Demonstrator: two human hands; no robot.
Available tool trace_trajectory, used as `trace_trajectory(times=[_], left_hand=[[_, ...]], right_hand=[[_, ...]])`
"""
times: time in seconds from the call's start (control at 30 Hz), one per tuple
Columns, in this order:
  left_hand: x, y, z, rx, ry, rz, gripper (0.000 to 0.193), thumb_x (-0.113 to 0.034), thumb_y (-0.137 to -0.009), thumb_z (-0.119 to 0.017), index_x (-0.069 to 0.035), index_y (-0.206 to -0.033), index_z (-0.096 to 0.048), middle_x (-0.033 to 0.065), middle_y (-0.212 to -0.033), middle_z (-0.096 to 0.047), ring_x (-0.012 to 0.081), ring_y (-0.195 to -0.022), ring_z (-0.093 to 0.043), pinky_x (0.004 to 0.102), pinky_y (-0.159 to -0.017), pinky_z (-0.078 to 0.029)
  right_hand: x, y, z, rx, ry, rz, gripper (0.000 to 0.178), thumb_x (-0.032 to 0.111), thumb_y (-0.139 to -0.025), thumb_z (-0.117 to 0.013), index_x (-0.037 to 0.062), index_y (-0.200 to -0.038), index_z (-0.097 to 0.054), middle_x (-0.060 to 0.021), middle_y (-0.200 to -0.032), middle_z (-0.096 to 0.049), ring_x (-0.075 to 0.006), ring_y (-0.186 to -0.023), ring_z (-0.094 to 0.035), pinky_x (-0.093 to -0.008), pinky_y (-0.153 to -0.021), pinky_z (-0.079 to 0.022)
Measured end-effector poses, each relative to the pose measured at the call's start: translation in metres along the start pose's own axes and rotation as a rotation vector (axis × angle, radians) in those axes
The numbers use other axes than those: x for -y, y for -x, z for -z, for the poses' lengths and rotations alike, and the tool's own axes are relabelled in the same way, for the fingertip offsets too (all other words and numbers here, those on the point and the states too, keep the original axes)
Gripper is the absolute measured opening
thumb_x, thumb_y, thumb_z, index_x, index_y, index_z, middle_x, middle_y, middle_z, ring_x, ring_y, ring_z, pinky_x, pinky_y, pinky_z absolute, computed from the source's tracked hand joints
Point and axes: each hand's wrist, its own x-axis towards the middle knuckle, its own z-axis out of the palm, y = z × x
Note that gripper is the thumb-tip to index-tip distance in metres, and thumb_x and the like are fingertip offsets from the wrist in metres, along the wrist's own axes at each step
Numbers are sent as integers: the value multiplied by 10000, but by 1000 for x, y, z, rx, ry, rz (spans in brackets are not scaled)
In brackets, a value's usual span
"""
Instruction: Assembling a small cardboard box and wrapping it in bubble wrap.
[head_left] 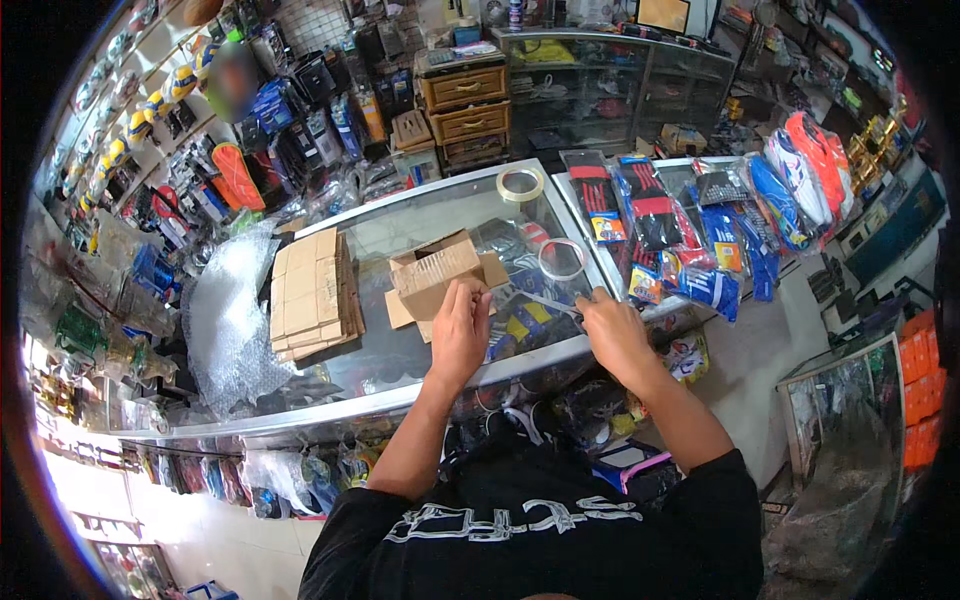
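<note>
A small cardboard box (440, 262) with its flaps spread stands on the glass counter in front of me. My left hand (460, 325) is closed at the box's near right side, fingertips pressed together; whatever they pinch is too small to make out. In my right hand (612, 328), near the counter's front edge, is a pair of scissors (543, 299), the metal blades pointing left toward my left fingers. Just beyond the blades lies a roll of clear tape (562, 260). Another tape roll (520, 184) rests farther back on the glass.
Left of the box is a stack of flattened cardboard boxes (308, 290), then a sheet of bubble wrap (235, 320). Packaged sports goods (655, 215) cover the counter's right part. A wooden drawer cabinet (466, 92) stands behind. Bagged items hang under the front edge.
</note>
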Motion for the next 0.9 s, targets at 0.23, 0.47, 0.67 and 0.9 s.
trace_trajectory(times=[0.23,0.47,0.67,0.9], left_hand=[[10,7,20,-36,0,2,88,-62,-1042,-726,-31,-1093,-661,128,-952,-660,262,-734,-640,393,-700,-540],[10,3,39,-70,70,-13,82,-55,-1034,-728,-11,-1075,-672,124,-963,-681,255,-742,-641,377,-700,-528],[20,-7,58,-126,-21,-66,97,-77,-1007,-750,-29,-1065,-688,113,-1022,-697,315,-937,-645,438,-863,-510],[41,-39,66,-211,-226,-164,185,-177,-958,-805,-107,-1106,-720,89,-1213,-677,337,-1182,-580,482,-1023,-414]], right_hand=[[5,-14,13,65,-84,24,130,39,-946,-693,-11,-1057,-738,-224,-1070,-713,-442,-944,-769,-567,-815,-615],[3,-34,13,249,-66,30,168,88,-927,-759,15,-1075,-729,-247,-1092,-757,-452,-1001,-749,-564,-838,-591],[62,-60,33,-59,-455,243,279,159,-967,-787,20,-1207,-757,-206,-1131,-750,-401,-1010,-740,-491,-876,-592],[117,-102,11,-209,-1035,277,222,102,-991,-790,-13,-1179,-765,-85,-1036,-729,-173,-822,-676,-321,-725,-528]])
